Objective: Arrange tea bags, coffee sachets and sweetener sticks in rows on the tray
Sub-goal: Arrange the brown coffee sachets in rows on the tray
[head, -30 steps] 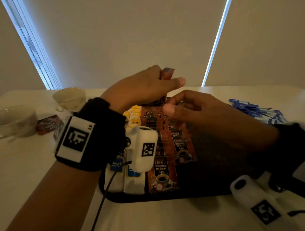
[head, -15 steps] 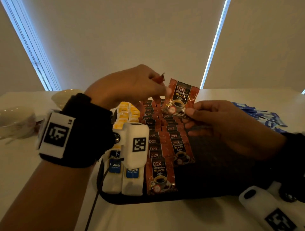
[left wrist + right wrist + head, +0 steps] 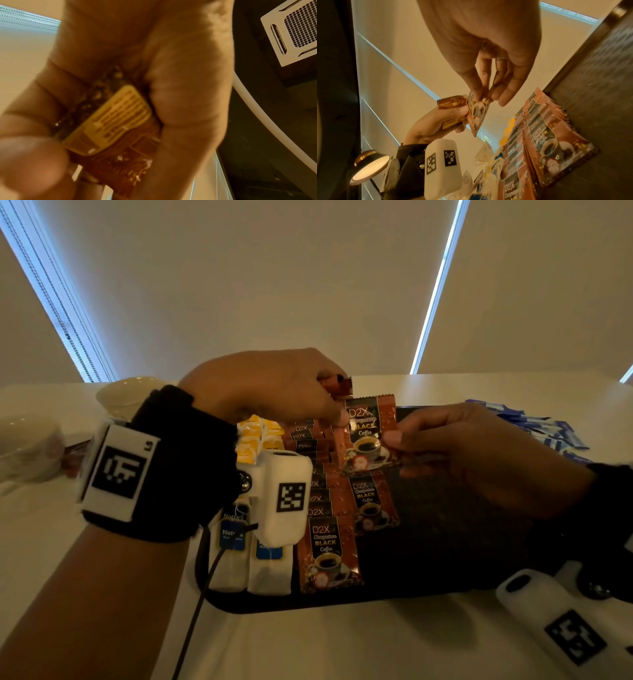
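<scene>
The black tray (image 3: pixel 445 542) carries two rows of tea bags (image 3: pixel 267 570) and two coffee rows. The left hand (image 3: pixel 274 385) clutches spare sachets (image 3: pixel 339 385). The right hand (image 3: pixel 462 446) pinches one coffee sachet (image 3: pixel 366 436) above the shorter row, where I think it goes next, overlapping neatly. Blue sweetener sticks (image 3: pixel 534 426) wait beside, too many to count.

White table (image 3: pixel 342 645) bears dark tray (image 3: pixel 445 542), cups (image 3: pixel 126 397), blue sticks (image 3: pixel 534 426)

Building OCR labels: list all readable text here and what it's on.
"D2X ... BLACK Coffee": red-brown foil coffee sachet pinched by right hand; same on the tray's sachet rows.
"Natura": blue tags of white tea bags.
Yellow back-panel print on left hand's sachets: blurred.
</scene>
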The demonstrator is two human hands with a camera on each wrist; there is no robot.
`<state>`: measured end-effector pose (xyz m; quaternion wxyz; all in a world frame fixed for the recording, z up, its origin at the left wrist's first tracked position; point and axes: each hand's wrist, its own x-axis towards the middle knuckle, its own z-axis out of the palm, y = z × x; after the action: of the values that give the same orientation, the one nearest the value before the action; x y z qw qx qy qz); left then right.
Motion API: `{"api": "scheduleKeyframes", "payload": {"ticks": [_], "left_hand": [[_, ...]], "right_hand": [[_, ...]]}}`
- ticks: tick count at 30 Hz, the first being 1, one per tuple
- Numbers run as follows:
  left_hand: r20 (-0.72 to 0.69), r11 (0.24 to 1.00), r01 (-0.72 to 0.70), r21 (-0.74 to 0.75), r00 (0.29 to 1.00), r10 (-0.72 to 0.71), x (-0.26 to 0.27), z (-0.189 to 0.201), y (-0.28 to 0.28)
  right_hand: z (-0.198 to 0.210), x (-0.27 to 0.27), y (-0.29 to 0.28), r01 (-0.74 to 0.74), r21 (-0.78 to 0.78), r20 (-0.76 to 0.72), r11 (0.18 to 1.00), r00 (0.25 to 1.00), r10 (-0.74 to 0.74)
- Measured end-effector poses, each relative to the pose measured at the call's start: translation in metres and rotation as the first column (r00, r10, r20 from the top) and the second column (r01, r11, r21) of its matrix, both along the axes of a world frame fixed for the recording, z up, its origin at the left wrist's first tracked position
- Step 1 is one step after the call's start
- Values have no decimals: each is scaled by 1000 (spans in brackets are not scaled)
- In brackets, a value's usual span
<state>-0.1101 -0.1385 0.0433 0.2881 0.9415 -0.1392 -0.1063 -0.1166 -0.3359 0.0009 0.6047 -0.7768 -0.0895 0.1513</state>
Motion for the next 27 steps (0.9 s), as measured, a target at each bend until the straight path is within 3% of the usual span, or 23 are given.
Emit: {"api": "scheduleKeyframes", "payload": {"ticks": [6, 9, 12, 18, 22, 25, 27], "left_hand": [[66, 993, -111, -35, 991, 113, 6, -3, 0], [84, 984, -146, -106, 984, 155, 9, -3, 2], [86, 969, -161, -187, 980, 179, 11, -3, 1], [68, 959, -173, -224, 979, 193, 10, -4, -1], [144, 958, -174, -229, 967, 210, 8, -2, 0], [166, 952, -152, -266, 966, 200, 8, 0, 4], [190, 950, -120, -288, 965, 179, 7, 2, 7]], "right_hand": [[-10, 3, -10, 34, -280, -18, 960, 999, -40], [-20, 5, -15, -72, -470, -45, 879, 997, 58], [-26, 9, -16, -187, -567, -90, 802, 982, 166], [-33, 19, -8, -279, -645, -156, 712, 959, 235], [-31, 20, -4, -326, -666, -198, 671, 945, 262], [-22, 21, -3, -298, -688, -140, 662, 949, 282], [-11, 20, -1, -223, -678, -32, 701, 961, 275]]}}
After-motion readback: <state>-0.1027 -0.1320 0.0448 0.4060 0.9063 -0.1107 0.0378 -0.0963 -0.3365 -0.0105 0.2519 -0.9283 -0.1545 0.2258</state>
